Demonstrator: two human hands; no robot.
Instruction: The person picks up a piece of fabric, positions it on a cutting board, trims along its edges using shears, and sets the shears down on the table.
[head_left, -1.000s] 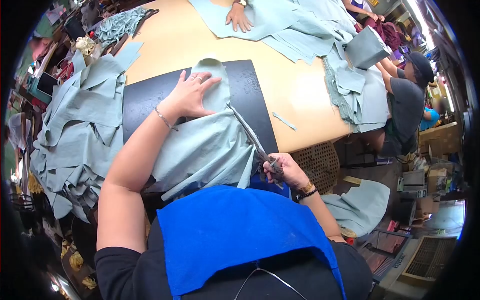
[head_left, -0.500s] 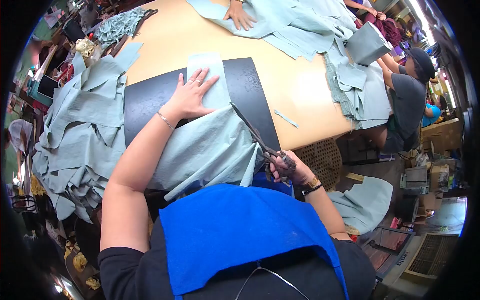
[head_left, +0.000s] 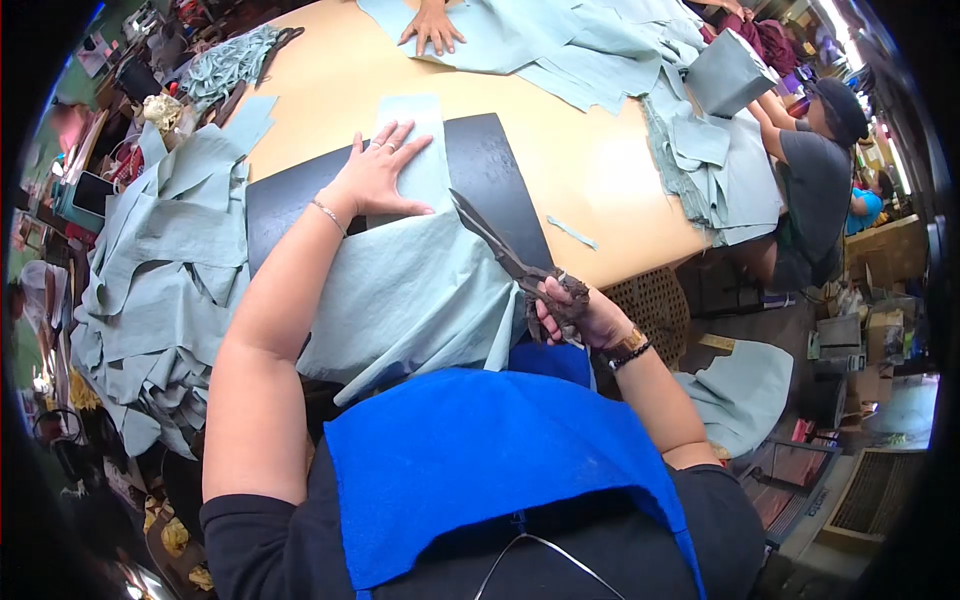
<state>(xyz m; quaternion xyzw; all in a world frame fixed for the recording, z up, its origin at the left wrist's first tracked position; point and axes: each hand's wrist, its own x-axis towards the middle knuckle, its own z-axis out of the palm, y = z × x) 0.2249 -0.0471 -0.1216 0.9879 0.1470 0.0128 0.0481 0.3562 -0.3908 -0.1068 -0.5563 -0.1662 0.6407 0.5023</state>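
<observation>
Fingers spread, my left hand point(head_left: 385, 178) presses flat on a pale green fabric piece point(head_left: 410, 270) that lies over a black mat point(head_left: 490, 165) and hangs over the table's near edge. My right hand point(head_left: 575, 312) is wrapped round the handles of dark scissors point(head_left: 495, 240). Their blades point up and left at the fabric's right edge, with the tips a little to the right of my left hand. The blades look slightly parted.
Piles of green fabric point(head_left: 170, 270) lie at the left and on the table's right side point(head_left: 700, 160). A thin scrap point(head_left: 572, 232) sits right of the mat. Another person's hand point(head_left: 432, 28) rests on cloth at the far edge. A person in a cap point(head_left: 815, 170) is at the right.
The fabric's far end has flattened into a straight strip. The scissors have shifted slightly up and left, their blades more parted. The other person's hand at the far edge has moved left.
</observation>
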